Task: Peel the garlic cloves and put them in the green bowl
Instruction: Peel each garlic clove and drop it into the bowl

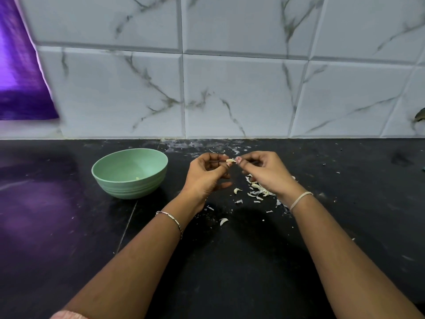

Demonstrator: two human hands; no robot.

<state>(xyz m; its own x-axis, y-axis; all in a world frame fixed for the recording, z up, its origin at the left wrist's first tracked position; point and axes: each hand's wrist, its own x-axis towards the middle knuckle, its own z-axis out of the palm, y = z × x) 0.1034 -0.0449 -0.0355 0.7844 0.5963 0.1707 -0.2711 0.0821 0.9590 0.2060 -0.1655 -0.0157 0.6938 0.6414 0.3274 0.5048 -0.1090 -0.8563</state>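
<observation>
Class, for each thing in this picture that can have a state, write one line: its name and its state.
garlic clove: pinched between both hands, above the counter.
left hand: fingers curled, pinching the clove.
right hand: fingertips pinching the clove's other end.
green bowl: upright on the counter, one small pale piece inside.
garlic skins: loose, scattered on the counter below the right hand.

A pale green ribbed plastic bowl (130, 172) on a black speckled stone worktop (253, 261); white grey-veined marble-pattern wall tiles (234, 93); a purple glossy cloth (20, 77).
</observation>
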